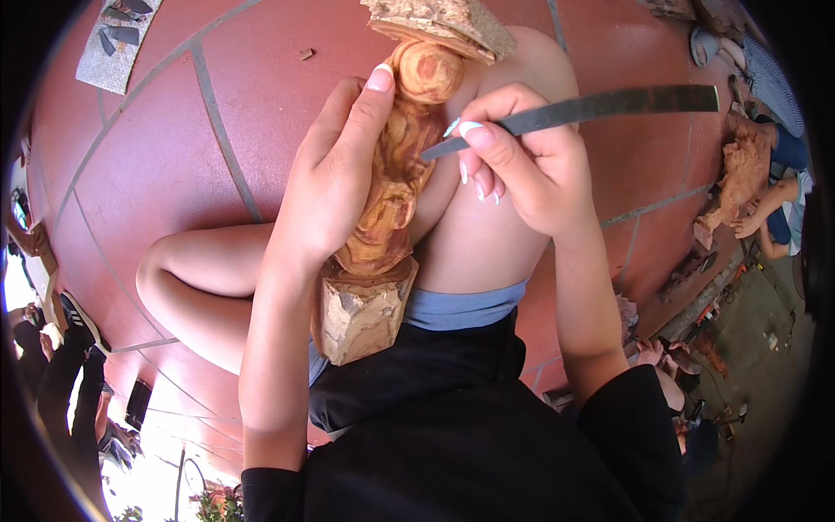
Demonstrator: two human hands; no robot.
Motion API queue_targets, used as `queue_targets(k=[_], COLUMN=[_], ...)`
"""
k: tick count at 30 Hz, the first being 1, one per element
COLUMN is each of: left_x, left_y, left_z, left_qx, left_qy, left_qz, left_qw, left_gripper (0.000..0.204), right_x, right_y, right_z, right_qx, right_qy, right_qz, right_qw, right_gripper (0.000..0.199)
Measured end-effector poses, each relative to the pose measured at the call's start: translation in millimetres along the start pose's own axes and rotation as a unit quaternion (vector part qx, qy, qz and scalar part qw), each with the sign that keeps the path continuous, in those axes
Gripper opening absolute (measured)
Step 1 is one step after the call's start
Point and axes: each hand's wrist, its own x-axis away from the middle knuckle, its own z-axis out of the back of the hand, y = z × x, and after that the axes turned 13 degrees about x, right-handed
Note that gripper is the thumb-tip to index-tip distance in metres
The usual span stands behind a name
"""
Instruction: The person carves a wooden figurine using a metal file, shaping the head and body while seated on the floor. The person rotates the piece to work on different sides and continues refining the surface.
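Note:
A wood carving [383,217] lies across my lap. Its middle is smoothed into rounded shapes, with a ball-like knob [428,73] near the far end and rough blocks at both ends. My left hand [335,178] wraps round its left side, the thumb lying along the wood just below the knob. Between the thumb and fingers of my right hand [531,165] is a long, dark, flat metal file [609,106]. Its narrow tip points left and meets the carving's right side at mid-length; whether it presses on the wood I cannot tell.
I sit on a red tiled floor [252,104]. A pale board [117,48] with several dark blades lies at the far left, and a small wood chip [306,54] is nearby. At the right, another person's arm [770,209] is beside a large wooden piece [738,170].

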Motion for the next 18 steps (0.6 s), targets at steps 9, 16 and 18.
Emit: queue_targets(k=[9, 16, 18], left_x=[0.6, 1.1, 1.3], left_y=[2.2, 5.5, 4.8], left_z=[-0.5, 0.2, -0.8], left_qx=[-0.012, -0.015, -0.008], left_qy=[0.007, 0.002, 0.0], left_qz=[0.02, 0.016, 0.009], left_qw=[1.0, 1.0, 1.0], left_gripper=[0.042, 0.042, 0.042], right_x=[-1.2, -0.3, -0.3], right_y=[1.0, 0.9, 1.6], right_z=[-6.0, -3.1, -4.9], right_qx=[0.054, 0.046, 0.031], right_qy=[0.009, 0.023, 0.031], right_qz=[0.023, 0.026, 0.034], right_qw=[0.998, 0.998, 0.998], right_gripper=[0.012, 0.013, 0.011])
